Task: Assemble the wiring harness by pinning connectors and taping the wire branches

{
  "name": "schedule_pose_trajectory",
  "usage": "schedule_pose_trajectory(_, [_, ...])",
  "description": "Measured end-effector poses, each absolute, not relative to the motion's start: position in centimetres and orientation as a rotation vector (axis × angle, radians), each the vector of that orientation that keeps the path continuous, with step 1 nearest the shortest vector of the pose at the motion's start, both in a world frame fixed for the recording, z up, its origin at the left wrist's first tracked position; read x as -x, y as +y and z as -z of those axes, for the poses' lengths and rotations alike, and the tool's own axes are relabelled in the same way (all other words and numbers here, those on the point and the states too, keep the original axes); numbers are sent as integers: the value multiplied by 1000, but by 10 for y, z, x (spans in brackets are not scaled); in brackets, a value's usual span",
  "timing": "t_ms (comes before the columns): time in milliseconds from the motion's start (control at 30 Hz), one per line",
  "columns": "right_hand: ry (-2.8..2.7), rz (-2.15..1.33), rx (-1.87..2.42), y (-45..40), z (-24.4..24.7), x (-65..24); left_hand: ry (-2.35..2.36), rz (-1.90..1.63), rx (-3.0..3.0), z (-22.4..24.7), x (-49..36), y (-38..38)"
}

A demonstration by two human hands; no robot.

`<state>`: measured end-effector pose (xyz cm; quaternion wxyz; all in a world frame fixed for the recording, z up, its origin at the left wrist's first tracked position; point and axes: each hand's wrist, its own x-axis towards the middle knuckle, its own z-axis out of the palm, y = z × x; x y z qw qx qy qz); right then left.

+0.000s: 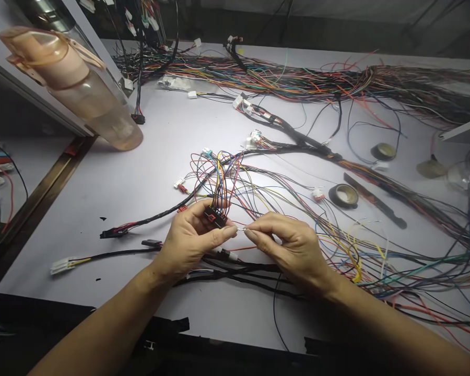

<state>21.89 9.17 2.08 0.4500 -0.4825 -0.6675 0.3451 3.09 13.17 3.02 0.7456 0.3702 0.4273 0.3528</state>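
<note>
Near the middle of the head view, my left hand (194,235) is closed around a black connector (216,216), with many coloured wires rising from its top. Just to its right, my right hand (288,243) pinches a thin wire with a small metal terminal (241,229) at its end. The terminal lies between the fingertips of both hands, beside the connector. Loops of coloured wire (219,175) spread out behind my hands. The far end of the pinched wire cannot be told apart from the others.
A water bottle (97,104) leans at the upper left. Long wire bundles (282,81) cross the back of the white table (82,193). Tape rolls (343,196) and a dark flat blade-like tool (374,201) lie at right. A white connector (62,266) sits at left.
</note>
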Motion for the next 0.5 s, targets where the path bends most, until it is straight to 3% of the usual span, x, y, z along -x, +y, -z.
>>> schedule_pose_trajectory(500, [-1691,-876,1217,91,-24,-217,882,-747,-805,-31,-30,131])
